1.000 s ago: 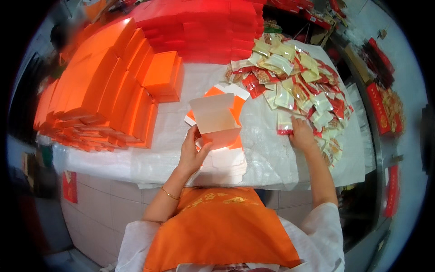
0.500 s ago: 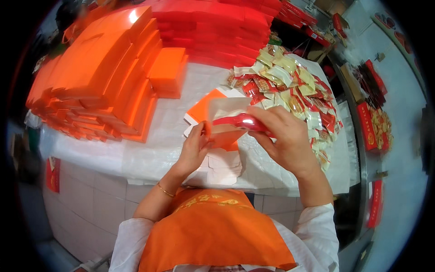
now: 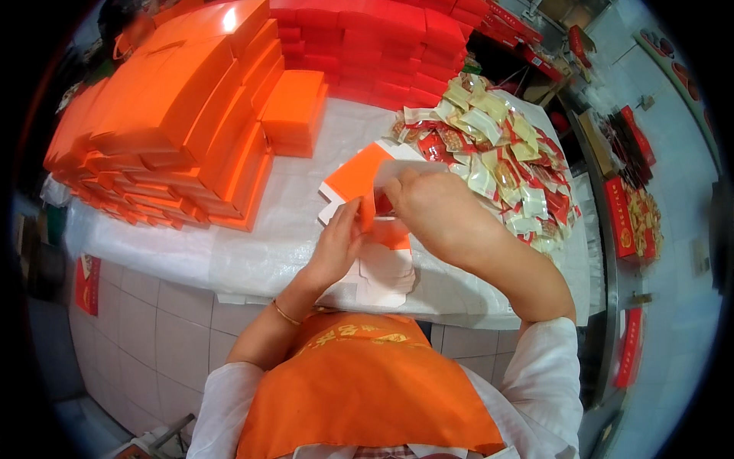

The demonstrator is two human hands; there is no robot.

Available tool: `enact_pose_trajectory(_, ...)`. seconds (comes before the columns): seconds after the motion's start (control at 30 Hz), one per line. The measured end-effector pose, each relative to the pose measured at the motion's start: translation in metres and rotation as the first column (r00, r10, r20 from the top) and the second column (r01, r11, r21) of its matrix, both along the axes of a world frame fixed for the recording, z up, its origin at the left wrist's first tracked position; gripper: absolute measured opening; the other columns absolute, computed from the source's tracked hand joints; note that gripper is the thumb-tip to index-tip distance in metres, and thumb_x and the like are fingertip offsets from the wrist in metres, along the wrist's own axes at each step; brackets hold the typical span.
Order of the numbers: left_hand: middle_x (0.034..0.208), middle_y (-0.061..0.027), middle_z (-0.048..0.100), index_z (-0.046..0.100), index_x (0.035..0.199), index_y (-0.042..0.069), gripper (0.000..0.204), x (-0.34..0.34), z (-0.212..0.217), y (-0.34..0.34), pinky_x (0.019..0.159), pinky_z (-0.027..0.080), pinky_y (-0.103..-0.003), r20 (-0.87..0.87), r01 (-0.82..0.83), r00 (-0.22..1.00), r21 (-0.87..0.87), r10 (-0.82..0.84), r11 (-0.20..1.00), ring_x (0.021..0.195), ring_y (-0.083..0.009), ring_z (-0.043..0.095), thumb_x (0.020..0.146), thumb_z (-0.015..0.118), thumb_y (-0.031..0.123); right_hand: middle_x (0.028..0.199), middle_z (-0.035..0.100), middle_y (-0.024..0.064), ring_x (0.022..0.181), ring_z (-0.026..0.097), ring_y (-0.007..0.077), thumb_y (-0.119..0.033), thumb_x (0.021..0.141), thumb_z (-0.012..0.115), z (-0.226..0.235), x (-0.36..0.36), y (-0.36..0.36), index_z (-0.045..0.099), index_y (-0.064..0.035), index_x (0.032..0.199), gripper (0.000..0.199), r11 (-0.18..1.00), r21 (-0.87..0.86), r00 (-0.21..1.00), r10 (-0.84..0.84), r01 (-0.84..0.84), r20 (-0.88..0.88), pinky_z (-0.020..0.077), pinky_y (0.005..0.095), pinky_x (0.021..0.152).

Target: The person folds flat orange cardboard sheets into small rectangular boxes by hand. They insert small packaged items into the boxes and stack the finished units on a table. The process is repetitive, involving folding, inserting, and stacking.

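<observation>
In front of me stands an open orange carton [image 3: 368, 217], pale on the inside. My left hand [image 3: 335, 243] is closed on its near left edge. My right hand [image 3: 434, 213] reaches down into the carton's opening, its fingers partly hidden. A bit of a red snack packet [image 3: 384, 200] shows beneath those fingers, pinched in them. Under and behind the carton lie flat orange carton blanks [image 3: 356, 174] with white flaps. More white flaps [image 3: 385, 274] fan out toward the table's near edge, by my left wrist.
Stacked orange boxes [image 3: 164, 107] fill the table's left, with a smaller stack [image 3: 294, 115] beside them. Red boxes [image 3: 367, 53] form a wall at the back. A heap of small snack packets [image 3: 497, 164] spreads to the right. White sheeting [image 3: 252, 252] covers the table.
My right hand has moved left and down, taking the red packet from above the carton's opening into it. My left hand keeps its hold on the carton. The view has shifted slightly.
</observation>
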State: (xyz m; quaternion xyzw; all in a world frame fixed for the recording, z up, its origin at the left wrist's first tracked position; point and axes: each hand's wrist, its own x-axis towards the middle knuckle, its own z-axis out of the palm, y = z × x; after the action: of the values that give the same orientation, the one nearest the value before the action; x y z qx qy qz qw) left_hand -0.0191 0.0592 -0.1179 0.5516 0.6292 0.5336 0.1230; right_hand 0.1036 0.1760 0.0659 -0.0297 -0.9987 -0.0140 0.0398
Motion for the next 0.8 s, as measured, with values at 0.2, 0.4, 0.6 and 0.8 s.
enact_pose_trajectory(0.2,0.127,-0.0212,0.047,0.028,0.145,0.003,0.07,0.0,0.005,-0.002,0.093,0.046,-0.039,0.032,-0.008,0.999,0.013,0.007,1.0,0.109,-0.0354,0.053,0.083,0.06,-0.001,0.091,0.06,0.0148,0.081,0.062,0.0295,-0.002,0.078,0.063,-0.037,0.004,0.015,0.054,-0.0005,0.107,0.03,0.963,-0.24,0.945,0.039,-0.122,-0.325,0.0518,0.0378,0.068)
enact_pose_trajectory(0.4,0.134,-0.021,0.042,0.022,0.148,0.004,0.074,-0.004,0.011,0.004,0.098,0.042,-0.04,-0.082,0.052,0.996,0.059,-0.047,0.997,0.119,-0.0358,0.048,0.084,0.059,0.001,0.112,0.059,0.0097,0.102,0.056,0.0196,-0.012,0.093,0.054,-0.094,0.023,0.031,0.052,-0.0011,0.122,0.031,0.702,-0.712,0.534,-0.609,0.019,-0.586,0.044,0.0318,0.09)
enact_pose_trajectory(0.6,0.136,-0.0213,0.041,0.028,0.145,0.001,0.063,0.003,0.049,0.008,0.106,0.032,-0.041,-0.001,0.119,0.993,0.188,-0.121,0.975,0.126,-0.034,0.04,0.088,0.052,0.01,0.11,0.058,0.0033,0.101,0.054,0.0128,-0.023,0.098,0.049,-0.119,0.013,0.028,0.054,-0.0015,0.123,0.034,0.101,-0.972,0.69,-0.688,-0.214,-0.224,0.0426,0.0269,0.089)
enact_pose_trajectory(0.8,0.122,-0.0175,0.05,0.058,0.114,-0.001,0.028,0.0,0.04,0.021,0.097,0.04,-0.037,0.071,-0.032,0.997,0.226,0.017,0.974,0.112,-0.0302,0.05,0.093,0.042,0.007,0.105,0.061,0.0039,0.097,0.055,0.0119,-0.007,0.089,0.046,-0.118,-0.006,0.021,0.059,-0.0012,0.116,0.03,-0.098,-0.964,0.707,-0.698,-0.246,-0.11,0.0434,0.0257,0.086)
